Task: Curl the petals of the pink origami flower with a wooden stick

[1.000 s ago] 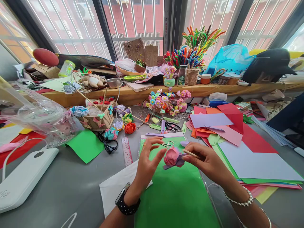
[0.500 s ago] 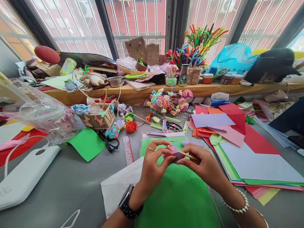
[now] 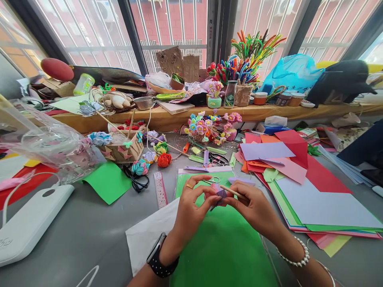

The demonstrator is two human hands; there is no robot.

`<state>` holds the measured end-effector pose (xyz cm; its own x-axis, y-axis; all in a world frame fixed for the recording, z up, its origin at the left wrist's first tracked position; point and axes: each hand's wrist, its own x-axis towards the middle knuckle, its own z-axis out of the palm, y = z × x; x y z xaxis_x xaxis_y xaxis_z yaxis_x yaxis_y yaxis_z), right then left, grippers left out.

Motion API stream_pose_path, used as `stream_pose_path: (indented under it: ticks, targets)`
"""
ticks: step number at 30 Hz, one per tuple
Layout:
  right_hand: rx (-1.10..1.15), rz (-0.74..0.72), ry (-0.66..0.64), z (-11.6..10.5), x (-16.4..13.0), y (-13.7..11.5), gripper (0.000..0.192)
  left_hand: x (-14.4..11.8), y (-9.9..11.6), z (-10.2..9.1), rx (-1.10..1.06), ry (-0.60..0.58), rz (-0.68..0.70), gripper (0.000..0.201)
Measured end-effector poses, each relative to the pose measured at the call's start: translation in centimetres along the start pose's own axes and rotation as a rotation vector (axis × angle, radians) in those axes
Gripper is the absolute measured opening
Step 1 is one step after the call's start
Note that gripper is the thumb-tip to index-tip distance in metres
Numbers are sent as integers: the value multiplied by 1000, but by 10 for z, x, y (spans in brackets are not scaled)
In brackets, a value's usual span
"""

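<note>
Between my hands is a small folded paper piece (image 3: pixel 220 192) in pink and purple, perhaps a paper flower. My left hand (image 3: pixel 190 213) pinches it from the left with thumb and fingers. My right hand (image 3: pixel 254 205) is closed around a thin wooden stick (image 3: pixel 234 192) whose tip meets the paper; its fingertips also touch the piece's right side. Below the hands lies a green sheet (image 3: pixel 221 247). Just behind the fingers shows a light looped handle (image 3: pixel 215 179), partly hidden by my left hand.
A pink ruler (image 3: pixel 160 190) and white paper (image 3: pixel 149 235) lie left. At right is a stack of coloured paper (image 3: pixel 326 211). Scissors (image 3: pixel 220 159), paper flowers (image 3: pixel 164 160) and a cardboard box (image 3: pixel 122 153) sit farther back. A white power bank (image 3: pixel 36 223) lies far left.
The paper piece has turned slightly between my fingers, showing more of its purple side. The stick has tilted a little, its tip now higher on the piece.
</note>
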<state>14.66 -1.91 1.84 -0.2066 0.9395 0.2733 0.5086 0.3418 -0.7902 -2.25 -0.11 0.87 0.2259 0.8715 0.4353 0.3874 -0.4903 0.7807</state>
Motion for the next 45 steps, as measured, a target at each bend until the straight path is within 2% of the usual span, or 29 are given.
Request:
stream_pose_path:
  ticks: [5,10,15,23,28,31,32,33,36,39,41,42,45]
  targets:
    - [-26,-39,3,0,0,2,17,-1,0,0,74,3,52,8]
    - [-1,-32,-3,2,-1,2,18,0,2,-1,0,-15,-13,9]
    - [-11,16,11,5,0,0,21,-1,4,0,-46,44,-62,8]
    - [-70,25,27,8,0,5,17,0,5,1,-93,-9,-97,13]
    - [-89,-77,39,3,-1,3,15,1,2,1,-105,-24,-30,11]
    - [-106,-189,94,0,-2,1,10,0,0,1,-141,-4,47,4]
    - [-120,-235,121,-1,-2,0,8,-1,-1,2,-177,15,61,8]
    - [-135,-284,153,-1,-2,-1,8,-1,-2,2,-225,31,63,22]
    - [-189,-445,260,-2,-3,-2,13,1,-10,3,-417,-18,-41,67]
    - [-289,-579,385,-1,-6,-2,14,4,-17,2,-637,-154,-237,84]
    - [-378,-633,452,-2,-9,0,15,6,-15,2,-800,-223,-366,87]
    - [-417,-651,470,-2,-11,1,17,6,-12,2,-900,-279,-445,82]
    - [-494,-690,451,-1,-15,5,20,6,2,0,-1167,-409,-601,72]
